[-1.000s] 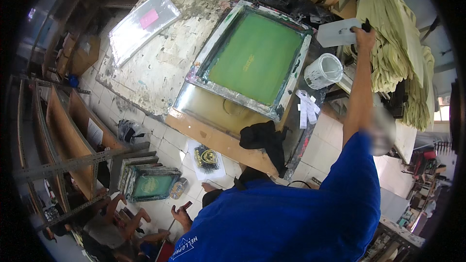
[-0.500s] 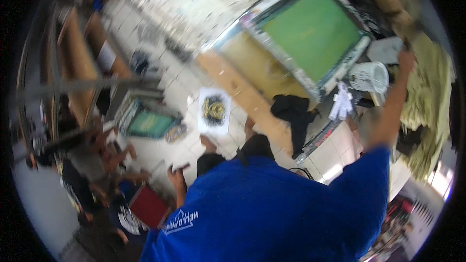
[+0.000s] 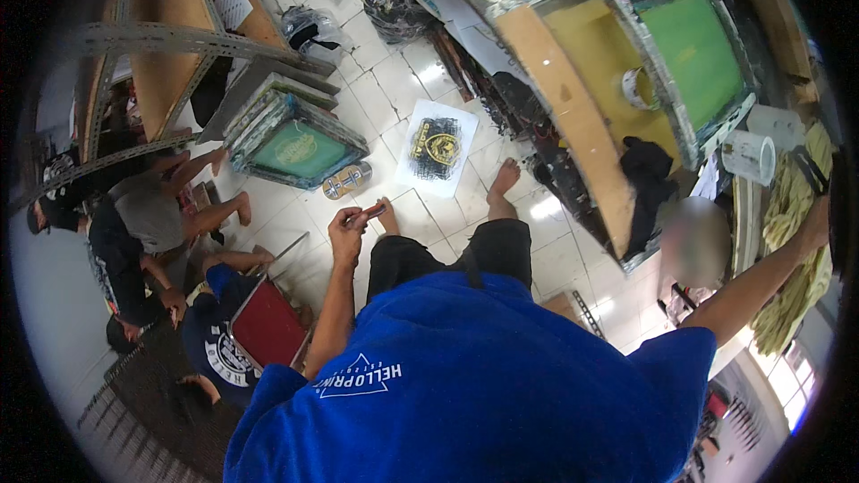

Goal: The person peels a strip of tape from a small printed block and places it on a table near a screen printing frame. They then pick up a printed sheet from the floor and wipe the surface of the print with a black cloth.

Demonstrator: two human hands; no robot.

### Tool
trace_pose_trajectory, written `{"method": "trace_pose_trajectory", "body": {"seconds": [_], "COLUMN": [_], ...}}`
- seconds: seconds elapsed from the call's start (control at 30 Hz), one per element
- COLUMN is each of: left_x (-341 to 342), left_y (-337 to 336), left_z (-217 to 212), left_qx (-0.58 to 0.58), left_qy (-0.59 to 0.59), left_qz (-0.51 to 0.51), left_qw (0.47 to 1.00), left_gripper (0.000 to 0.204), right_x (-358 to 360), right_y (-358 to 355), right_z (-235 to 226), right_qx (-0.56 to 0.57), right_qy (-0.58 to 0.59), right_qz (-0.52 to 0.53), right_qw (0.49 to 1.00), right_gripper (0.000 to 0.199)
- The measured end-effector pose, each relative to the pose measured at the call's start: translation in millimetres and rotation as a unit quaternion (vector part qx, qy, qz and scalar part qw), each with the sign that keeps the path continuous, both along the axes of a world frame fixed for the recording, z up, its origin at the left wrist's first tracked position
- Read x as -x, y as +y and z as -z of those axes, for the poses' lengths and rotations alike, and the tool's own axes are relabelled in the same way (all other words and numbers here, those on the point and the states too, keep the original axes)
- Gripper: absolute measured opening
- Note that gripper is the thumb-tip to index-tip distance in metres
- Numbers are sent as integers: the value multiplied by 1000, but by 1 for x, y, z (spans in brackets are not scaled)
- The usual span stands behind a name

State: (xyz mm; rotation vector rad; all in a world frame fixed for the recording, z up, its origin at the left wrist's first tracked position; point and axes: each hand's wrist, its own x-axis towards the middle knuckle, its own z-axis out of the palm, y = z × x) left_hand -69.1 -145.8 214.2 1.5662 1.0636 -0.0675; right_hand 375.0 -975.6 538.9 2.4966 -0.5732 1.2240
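Note:
My left hand [image 3: 347,234] is raised in front of me, its fingers closed around a small reddish-brown stick-like thing [image 3: 376,208]. Beyond it, a white sheet [image 3: 418,177] with a black and yellow print lies on the tiled floor. My right arm stretches far out to the right, where my right hand [image 3: 815,222] is near the dark rim of the picture. Its fingers are hidden against a dark shape there. Yellowish-green cloth [image 3: 777,304] hangs beside that hand, and a white plastic bucket [image 3: 748,157] stands a little farther off.
Framed green printing screens [image 3: 304,145] lean together at left. Another green screen [image 3: 684,54] rests on the table [image 3: 573,125] at right, beside black cloth [image 3: 646,174]. Metal shelving [image 3: 152,40] stands far left. Two people [image 3: 134,224] sit low at left by a red chair [image 3: 268,322].
The whole view has swung, so the sheet and table appear farther right. The left hand still grips its small thing. The right arm now reaches farther toward the right rim.

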Motion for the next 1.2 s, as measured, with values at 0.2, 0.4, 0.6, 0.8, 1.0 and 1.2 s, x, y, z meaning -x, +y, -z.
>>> {"method": "trace_pose_trajectory", "body": {"seconds": [0.2,0.4,0.6,0.8,1.0,1.2], "left_x": [12,18,5,-30,-77,-91], "left_y": [75,106,83,40,-2,-20], "left_z": [108,197,353,548,679,733], "left_qx": [93,122,67,91,76,-216], "left_qy": [-49,-43,-61,-133,-188,-326], "left_qz": [94,77,93,77,90,211], "left_qw": [990,989,992,984,975,896], "left_gripper": [20,21,24,20,22,29], "right_x": [181,292,337,346,330,320], "right_y": [227,392,526,596,600,617], "right_z": [15,108,330,588,765,911], "right_qx": [-221,-232,-476,-645,-642,-654], "right_qy": [-24,138,226,319,447,386], "right_qz": [-144,-235,-373,-375,-312,-307], "right_qw": [964,934,764,584,539,574], "right_gripper": [44,37,38,36,32,25]}}
